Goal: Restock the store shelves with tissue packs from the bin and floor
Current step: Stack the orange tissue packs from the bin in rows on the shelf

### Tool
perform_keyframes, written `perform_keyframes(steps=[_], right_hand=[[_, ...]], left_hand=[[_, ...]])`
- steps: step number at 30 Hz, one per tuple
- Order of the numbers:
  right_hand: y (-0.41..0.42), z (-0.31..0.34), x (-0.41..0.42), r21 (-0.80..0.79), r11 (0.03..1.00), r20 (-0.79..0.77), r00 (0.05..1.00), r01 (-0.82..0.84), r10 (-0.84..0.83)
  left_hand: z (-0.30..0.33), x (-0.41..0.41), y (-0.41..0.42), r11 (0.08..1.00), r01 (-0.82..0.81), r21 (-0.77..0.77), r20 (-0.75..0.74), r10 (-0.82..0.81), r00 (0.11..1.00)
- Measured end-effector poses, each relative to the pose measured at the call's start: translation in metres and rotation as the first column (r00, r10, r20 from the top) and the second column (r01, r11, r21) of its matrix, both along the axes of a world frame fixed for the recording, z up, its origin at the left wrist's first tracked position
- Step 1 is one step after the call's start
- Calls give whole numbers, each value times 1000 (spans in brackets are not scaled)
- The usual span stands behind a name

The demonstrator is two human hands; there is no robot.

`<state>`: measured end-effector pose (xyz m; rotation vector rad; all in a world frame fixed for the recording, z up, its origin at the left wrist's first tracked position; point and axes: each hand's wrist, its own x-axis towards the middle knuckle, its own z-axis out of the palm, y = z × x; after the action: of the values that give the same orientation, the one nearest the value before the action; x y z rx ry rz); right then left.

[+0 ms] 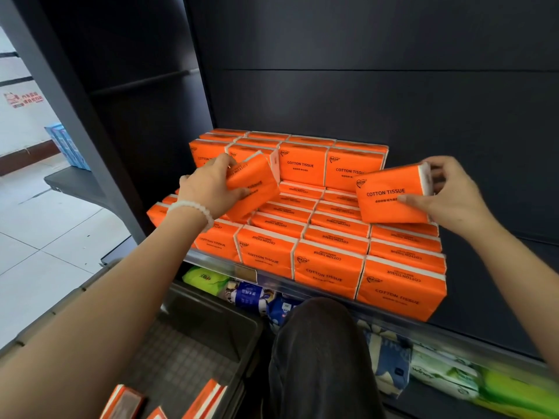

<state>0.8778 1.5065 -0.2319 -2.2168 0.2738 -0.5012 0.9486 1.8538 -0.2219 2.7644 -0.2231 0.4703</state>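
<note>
Orange "COTTON TISSUE" packs (328,269) fill the dark shelf (305,290) in rows, with a second tier (302,164) stacked at the back. My left hand (208,186) grips one tilted orange pack (254,189) above the left rows. My right hand (450,192) holds another orange pack (391,196) by its right end, over the right rows. A grey bin (181,352) sits on the floor at lower left, with a few orange packs (205,400) in it.
The lower shelf holds green (202,278), blue (251,296) and patterned tissue packs (390,364). My dark-trousered knee (317,352) is in front of it. Dark back panels rise behind the stack. Tiled floor and a blue box (65,143) lie to the left.
</note>
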Motion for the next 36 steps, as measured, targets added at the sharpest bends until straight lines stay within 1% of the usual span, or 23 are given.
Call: perform_keyframes(steps=[4, 6, 7, 11, 15, 17, 19, 22, 25, 27, 29, 32, 34, 36], right_hand=[[1, 0, -2, 55, 998, 66, 998, -8, 4], [2, -4, -3, 87, 996, 80, 996, -36, 29], [4, -7, -4, 77, 996, 62, 997, -46, 41], [2, -20, -6, -57, 998, -29, 999, -36, 34], [-2, -17, -3, -149, 987, -16, 998, -61, 59], [-2, -13, 1, -182, 979, -27, 996, -86, 83], [0, -11, 7, -194, 976, -31, 995, -95, 91], [5, -11, 17, -198, 977, -4, 997, -73, 74], [11, -10, 29, -210, 977, 43, 998, -43, 53], [15, -10, 38, -214, 976, 67, 997, -26, 41], [17, -9, 48, -215, 977, 85, 996, -12, 31], [19, -12, 57, -235, 972, 124, 992, -4, 34], [15, -15, 66, -237, 971, 148, 988, 3, 34], [14, -18, 65, -248, 969, 175, 983, -11, 56]], left_hand=[[-3, 1, -8, 1000, -3, 16, 67, 1, 998], [-9, 3, -8, 998, -24, 54, 42, 21, 999], [-11, 4, -8, 997, -38, 73, 17, 36, 999], [-12, 5, -6, 988, -35, 153, -37, 41, 998], [-4, 6, -10, 956, -6, 294, -33, 16, 999], [-2, 7, -14, 948, 9, 317, -22, -2, 1000], [-2, 10, -18, 954, 30, 297, -22, -24, 999], [-5, 16, -23, 978, 81, 194, -11, -80, 997], [-8, 27, -30, 981, 178, 76, 36, -181, 983], [-7, 36, -39, 968, 247, 43, 70, -249, 966], [-5, 47, -52, 956, 284, 80, 103, -291, 951], [-2, 57, -71, 943, 284, 174, 155, -311, 938], [-2, 72, -83, 936, 289, 202, 191, -327, 926], [-1, 76, -87, 930, 282, 237, 196, -330, 924]])
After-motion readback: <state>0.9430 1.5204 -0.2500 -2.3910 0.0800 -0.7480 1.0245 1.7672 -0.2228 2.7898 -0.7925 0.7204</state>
